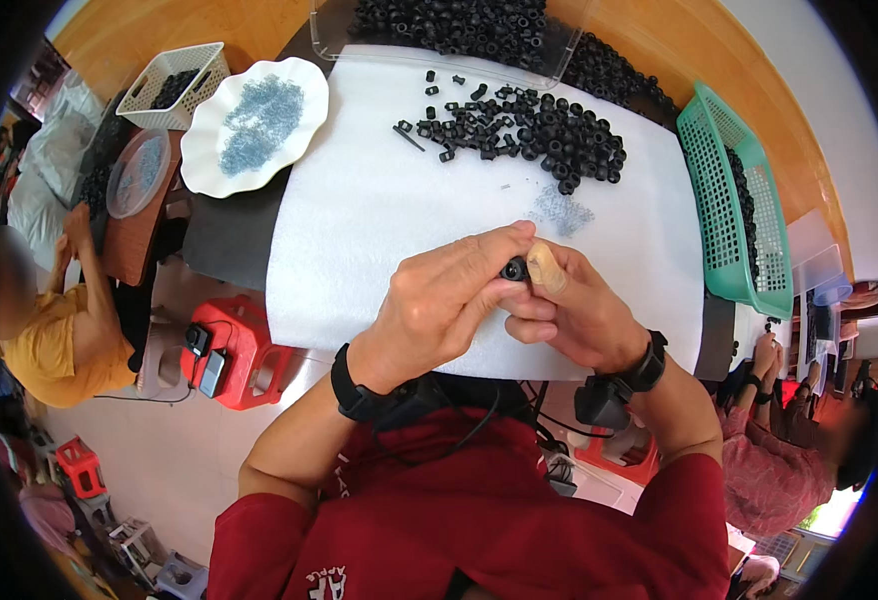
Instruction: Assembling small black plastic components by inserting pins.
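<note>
My left hand (pixel 449 300) and my right hand (pixel 569 305) meet over the near part of a white foam sheet (pixel 359 220). Together they pinch a small black ring-shaped part (pixel 515 268) between the fingertips. My right thumb has a tan bandage on it. Both wrists carry black bands. A heap of the same black ring parts (pixel 534 125) lies farther back on the sheet. A small patch of tiny grey-blue pieces (pixel 562 211) sits just beyond my fingers.
A clear tray of black parts (pixel 459 25) stands at the far edge. A green basket (pixel 734 200) is at the right. At the left are a white scalloped plate of grey-blue pieces (pixel 254 125) and a white basket (pixel 174 85). Other people sit at both sides. A red stool (pixel 234 350) stands below the table.
</note>
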`<state>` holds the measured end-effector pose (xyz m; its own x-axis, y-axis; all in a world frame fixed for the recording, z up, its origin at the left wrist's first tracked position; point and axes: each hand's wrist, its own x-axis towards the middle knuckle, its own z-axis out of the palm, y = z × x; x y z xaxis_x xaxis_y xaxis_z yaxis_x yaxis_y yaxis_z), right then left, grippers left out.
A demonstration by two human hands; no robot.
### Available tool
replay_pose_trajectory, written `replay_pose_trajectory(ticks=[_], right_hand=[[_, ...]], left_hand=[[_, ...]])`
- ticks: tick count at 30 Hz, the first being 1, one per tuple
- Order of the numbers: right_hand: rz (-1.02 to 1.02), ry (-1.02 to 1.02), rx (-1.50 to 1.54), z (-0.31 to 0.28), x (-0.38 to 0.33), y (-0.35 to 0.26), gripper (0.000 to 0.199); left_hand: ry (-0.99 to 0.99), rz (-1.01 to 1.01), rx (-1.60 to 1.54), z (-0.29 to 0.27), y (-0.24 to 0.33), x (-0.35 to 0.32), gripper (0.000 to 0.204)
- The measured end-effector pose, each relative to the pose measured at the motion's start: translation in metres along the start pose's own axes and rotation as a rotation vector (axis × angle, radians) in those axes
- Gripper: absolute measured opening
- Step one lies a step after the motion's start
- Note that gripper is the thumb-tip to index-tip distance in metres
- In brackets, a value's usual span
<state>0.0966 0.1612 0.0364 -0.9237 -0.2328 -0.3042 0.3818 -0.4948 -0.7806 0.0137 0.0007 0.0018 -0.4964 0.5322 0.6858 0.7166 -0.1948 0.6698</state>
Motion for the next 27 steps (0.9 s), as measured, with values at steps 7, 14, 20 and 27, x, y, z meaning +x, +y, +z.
replay_pose_trajectory(ticks=[7, 14, 20, 27], right_hand=[[0.036, -0.035, 0.037, -0.005, 0.007, -0.006, 0.035], [0.029, 0.029, 0.079, 0.001, 0.014, -0.009, 0.036], [-0.002, 0.116, -0.189, 0.011, 0.013, -0.016, 0.042], [-0.285, 0.284, -0.611, 0.009, 0.0, -0.042, 0.028]], left_hand=[[0.071, -0.04, -0.009, 0.004, -0.004, -0.002, 0.031], [0.154, -0.201, -0.061, 0.007, 0.001, -0.002, 0.031], [0.218, -0.127, -0.063, 0.004, -0.004, -0.004, 0.029], [0.251, -0.504, -0.631, -0.014, 0.007, -0.001, 0.024]])
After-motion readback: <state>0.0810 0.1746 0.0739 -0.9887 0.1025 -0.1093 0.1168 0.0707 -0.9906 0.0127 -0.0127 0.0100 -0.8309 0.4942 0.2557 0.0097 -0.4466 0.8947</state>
